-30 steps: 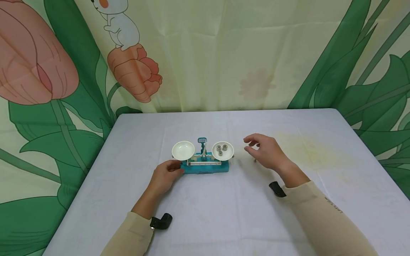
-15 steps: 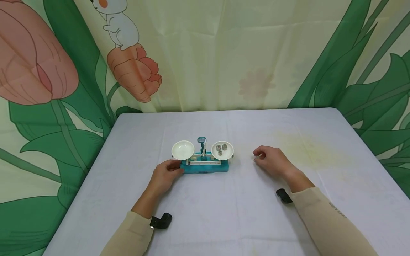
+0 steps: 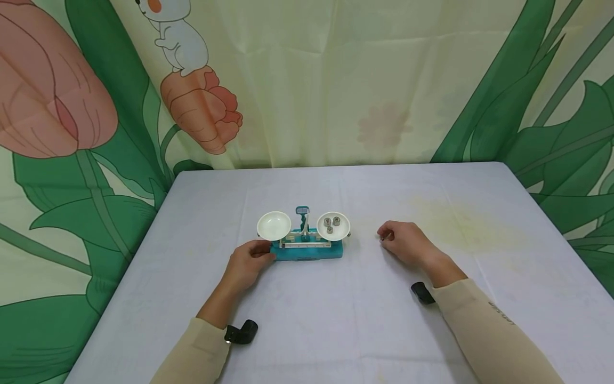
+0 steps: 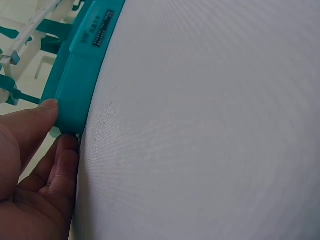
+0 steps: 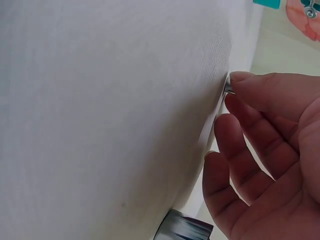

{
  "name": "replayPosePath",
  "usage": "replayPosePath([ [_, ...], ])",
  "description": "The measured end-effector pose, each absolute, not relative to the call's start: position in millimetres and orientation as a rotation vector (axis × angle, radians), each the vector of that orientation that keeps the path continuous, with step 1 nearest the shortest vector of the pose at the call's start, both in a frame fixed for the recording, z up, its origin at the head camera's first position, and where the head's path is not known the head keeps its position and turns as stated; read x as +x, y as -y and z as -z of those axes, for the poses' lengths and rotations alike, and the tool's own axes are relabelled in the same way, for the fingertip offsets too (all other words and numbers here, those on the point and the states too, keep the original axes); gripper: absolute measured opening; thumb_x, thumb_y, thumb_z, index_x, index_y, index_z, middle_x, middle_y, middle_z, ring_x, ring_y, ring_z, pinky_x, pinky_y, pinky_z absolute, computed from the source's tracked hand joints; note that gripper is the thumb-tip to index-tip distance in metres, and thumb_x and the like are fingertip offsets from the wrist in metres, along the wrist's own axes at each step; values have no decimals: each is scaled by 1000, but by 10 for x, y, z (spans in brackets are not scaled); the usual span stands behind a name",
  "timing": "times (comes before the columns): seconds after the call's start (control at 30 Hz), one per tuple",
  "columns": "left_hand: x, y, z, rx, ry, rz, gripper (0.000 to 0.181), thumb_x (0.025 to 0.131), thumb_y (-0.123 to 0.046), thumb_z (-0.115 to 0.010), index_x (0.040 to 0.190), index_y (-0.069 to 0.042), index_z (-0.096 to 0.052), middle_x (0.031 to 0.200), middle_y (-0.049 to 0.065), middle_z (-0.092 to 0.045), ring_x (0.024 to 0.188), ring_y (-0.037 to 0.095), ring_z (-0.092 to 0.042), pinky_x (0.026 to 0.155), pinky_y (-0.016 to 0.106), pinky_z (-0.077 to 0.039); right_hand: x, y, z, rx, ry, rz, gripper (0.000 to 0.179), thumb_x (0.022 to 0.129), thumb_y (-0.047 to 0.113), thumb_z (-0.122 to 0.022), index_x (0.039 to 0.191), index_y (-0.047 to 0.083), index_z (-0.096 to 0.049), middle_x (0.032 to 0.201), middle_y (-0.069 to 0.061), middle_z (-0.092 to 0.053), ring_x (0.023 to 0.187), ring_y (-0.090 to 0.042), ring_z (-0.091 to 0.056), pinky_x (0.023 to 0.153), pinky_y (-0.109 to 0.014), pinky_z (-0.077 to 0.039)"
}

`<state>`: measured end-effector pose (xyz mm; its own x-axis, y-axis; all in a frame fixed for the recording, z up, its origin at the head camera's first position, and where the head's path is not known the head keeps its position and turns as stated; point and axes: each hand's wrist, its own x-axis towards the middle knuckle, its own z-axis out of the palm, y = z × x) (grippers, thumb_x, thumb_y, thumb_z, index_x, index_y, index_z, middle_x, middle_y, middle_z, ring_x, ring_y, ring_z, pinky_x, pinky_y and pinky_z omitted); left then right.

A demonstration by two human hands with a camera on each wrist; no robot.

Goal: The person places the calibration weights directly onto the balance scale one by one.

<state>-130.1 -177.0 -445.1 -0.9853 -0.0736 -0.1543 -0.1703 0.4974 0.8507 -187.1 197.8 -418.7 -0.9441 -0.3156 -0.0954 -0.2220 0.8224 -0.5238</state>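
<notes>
Right hand [image 3: 405, 242] just dropped, pinching a small silvery metal nub [image 5: 228, 88] that looks pretty secure, left hand [image 3: 245, 262] gripping the teal plastic balance [image 3: 307, 253].

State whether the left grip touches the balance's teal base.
Touching. The left wrist view shows the left grip with its thumb against the end of the teal base.

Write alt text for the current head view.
A left hand grips the left end of a teal balance scale on a white-covered table, while the right hand, to the scale's right, pinches a small metal piece. Three metal pieces sit in the right pan.
</notes>
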Motion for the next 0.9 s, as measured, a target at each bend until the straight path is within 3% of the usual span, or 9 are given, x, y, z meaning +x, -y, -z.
replayPosePath([
  [0.3,-1302,1776,4455,-206,-2638,-1499,39,92,-17,-72,128,-3,-64,122,11,-67,113,28,-63,96,44,-52,-1865,-1942,4158,-416,-2854,804,15,91,3,-58,103,3,-67,89,-5,-65,85,-25,-58,80,-43,-49],
  [0.57,-1290,1769,4432,-212,-2639,-1499,40,92,-16,-71,128,-2,-64,122,13,-67,113,29,-63,95,44,-52,-1796,-1890,4054,-487,-2923,1015,13,91,4,-61,103,2,-68,97,-7,-69,94,-28,-65,85,-48,-52],
  [0.9,-1291,1763,4427,-226,-2634,-1491,41,92,-18,-72,129,-2,-63,123,12,-66,115,28,-62,96,44,-52,-1683,-1700,3927,-616,-2948,1231,10,90,1,-66,100,0,-68,94,-6,-69,85,-24,-66,78,-43,-56],
])
